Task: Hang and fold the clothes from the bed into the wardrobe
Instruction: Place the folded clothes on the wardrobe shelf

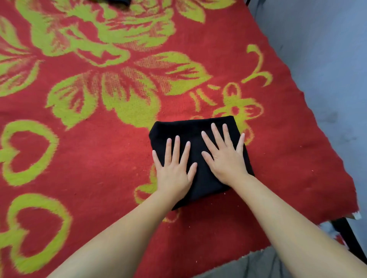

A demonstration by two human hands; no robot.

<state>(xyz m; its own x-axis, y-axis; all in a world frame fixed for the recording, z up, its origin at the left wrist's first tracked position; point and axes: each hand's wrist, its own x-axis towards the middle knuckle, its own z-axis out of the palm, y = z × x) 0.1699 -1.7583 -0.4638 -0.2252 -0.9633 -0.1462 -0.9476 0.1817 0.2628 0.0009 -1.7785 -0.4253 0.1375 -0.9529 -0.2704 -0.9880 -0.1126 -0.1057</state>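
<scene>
Pressing both flat, spread hands, left point(174, 170) and right point(225, 158), on the folded cloth point(190, 127) (gripping nothing) to flatten creases.

From my remote seat, the red flowered blanket point(99, 139) lies flat and open left of and beyond the folded black garment point(190, 129), a dark item point(119, 1) sits at its far edge, and the bed's edge drops off close on the right.
</scene>
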